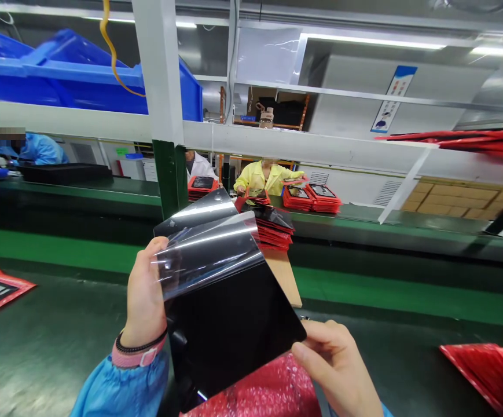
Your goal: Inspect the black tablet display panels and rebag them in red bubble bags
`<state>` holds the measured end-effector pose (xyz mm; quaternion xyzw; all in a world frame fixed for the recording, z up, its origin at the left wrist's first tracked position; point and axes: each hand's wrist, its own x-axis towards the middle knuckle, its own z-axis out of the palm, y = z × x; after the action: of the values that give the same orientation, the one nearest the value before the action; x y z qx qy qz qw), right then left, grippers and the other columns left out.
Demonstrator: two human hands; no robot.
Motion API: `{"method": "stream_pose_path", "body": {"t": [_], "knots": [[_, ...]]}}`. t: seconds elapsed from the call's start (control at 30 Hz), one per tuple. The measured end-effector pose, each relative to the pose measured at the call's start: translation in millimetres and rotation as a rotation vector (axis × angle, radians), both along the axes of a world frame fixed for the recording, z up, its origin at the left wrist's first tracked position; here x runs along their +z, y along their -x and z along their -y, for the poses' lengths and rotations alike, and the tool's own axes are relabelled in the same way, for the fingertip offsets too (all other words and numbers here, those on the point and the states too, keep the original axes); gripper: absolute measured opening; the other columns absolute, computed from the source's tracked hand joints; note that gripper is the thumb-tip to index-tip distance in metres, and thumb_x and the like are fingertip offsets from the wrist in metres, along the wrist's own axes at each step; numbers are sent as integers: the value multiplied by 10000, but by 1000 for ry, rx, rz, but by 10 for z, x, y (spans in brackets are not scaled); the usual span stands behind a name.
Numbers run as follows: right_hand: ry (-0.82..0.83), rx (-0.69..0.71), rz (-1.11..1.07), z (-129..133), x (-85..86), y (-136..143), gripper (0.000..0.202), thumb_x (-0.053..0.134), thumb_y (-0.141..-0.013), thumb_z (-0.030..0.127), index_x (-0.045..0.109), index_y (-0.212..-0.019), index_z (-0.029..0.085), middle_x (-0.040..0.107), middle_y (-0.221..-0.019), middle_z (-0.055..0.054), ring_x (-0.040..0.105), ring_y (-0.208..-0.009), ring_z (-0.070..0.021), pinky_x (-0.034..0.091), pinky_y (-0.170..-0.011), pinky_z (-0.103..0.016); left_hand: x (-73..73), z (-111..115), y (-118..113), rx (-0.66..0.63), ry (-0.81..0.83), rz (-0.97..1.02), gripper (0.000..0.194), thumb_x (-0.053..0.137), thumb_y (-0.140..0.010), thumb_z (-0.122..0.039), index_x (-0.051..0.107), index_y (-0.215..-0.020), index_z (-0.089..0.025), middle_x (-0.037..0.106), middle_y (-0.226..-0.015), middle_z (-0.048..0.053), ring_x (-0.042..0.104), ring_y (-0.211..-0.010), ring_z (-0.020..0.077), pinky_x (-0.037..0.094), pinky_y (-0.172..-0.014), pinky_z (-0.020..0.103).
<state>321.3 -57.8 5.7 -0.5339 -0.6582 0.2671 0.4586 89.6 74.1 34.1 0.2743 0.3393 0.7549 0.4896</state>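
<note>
Nearest, a red bubble-wrap sleeve [272, 385] lies under the raised black panel [229, 330], overlapped by its lower edge. On the worktop [73, 330], open surface runs from the left wrist out to a red-bordered packet [0, 289] at the left edge; on the right, another stretch separates the right hand [333, 356] from red sleeves [489, 370] toward the right near corner, so there is room to move on both sides. The panel tilts between the hands: the right hand pinches its right lower corner between thumb and fingers, while the left hand [144, 289] grips the left side of a clear film [210, 255] curling over its upper part; whether those fingers also hold the panel cannot be told. A dark, glossy edge shows behind the film. Just past the panel, a tan board [282, 278] and a stack of red packets [272, 229] stand close by, limiting forward room, and a green strip [385, 292] runs along the far edge. Beyond, a second worktop [385, 223] carries more red packets [314, 198] before a person in yellow [268, 178], with a blue bin [81, 87] overhead at left.
</note>
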Motion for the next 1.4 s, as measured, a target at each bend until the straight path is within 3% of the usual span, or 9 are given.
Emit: {"method": "stream_pose_path", "body": {"t": [0.2,0.4,0.53,0.77,0.87,0.93,1.07,1.2,1.4], "knots": [[67,57,-46,34,30,14,459,505,-844,543,521,-543,197,318,-536,42,300,-553,-125,302,-591,-274,3,-21,35,-56,-66,-59,99,602,-664,-291,589,-695,-198,562,-659,-51,529,-640,124,440,-601,218],[5,6,-160,30,14,34,576,497,-830,614,464,-429,202,306,-488,33,305,-504,-128,332,-545,-283,-93,-110,48,121,-128,-124,64,627,-625,-258,611,-651,-202,609,-779,-43,537,-832,132,422,-811,221],[-10,-107,-226,42,50,79,550,595,-755,641,481,-439,206,352,-488,32,350,-508,-127,382,-578,-285,-125,-108,41,139,-147,-188,76,640,-651,-261,587,-629,-210,597,-769,-39,522,-817,139,418,-768,232],[188,-161,-458,36,122,132,532,653,-684,666,536,-461,197,459,-484,23,433,-488,-132,404,-501,-268,0,227,-96,-104,-116,-236,134,617,-693,-284,555,-614,-196,522,-664,-37,476,-698,127,415,-644,206],[165,-107,-457,11,146,147,485,622,-731,645,638,-549,195,611,-577,-15,586,-619,-191,490,-630,-289,7,392,-161,-264,-148,-232,155,598,-736,-336,632,-699,-189,625,-774,-4,547,-831,169,441,-772,224],[123,-44,-442,0,122,164,383,628,-767,565,731,-831,201,730,-844,-53,663,-852,-240,512,-808,-310,-11,467,-187,-310,-188,-254,214,572,-773,-366,670,-746,-178,667,-856,24,566,-912,202,432,-838,241],[9,-143,-336,19,-40,200,706,689,-712,341,477,-1377,231,575,-1357,-71,507,-1265,-276,435,-1022,-361,-53,546,-200,-293,-247,-323,228,567,-782,-368,680,-709,-183,668,-816,24,580,-840,191,435,-761,218],[-50,-245,-135,67,-180,200,868,699,-667,230,344,-1458,245,496,-1431,-67,408,-1340,-308,431,-1040,-406,-86,578,-194,-255,-282,-330,219,577,-771,-367,675,-671,-199,656,-777,14,579,-763,177,450,-677,209],[-279,-125,-28,45,-204,183,1190,778,-658,165,-43,-1514,262,364,-1512,-130,335,-1368,-327,463,-1008,-439,-111,585,-189,-154,-368,-366,215,607,-744,-358,672,-604,-208,637,-666,10,581,-688,168,461,-638,204]]}}
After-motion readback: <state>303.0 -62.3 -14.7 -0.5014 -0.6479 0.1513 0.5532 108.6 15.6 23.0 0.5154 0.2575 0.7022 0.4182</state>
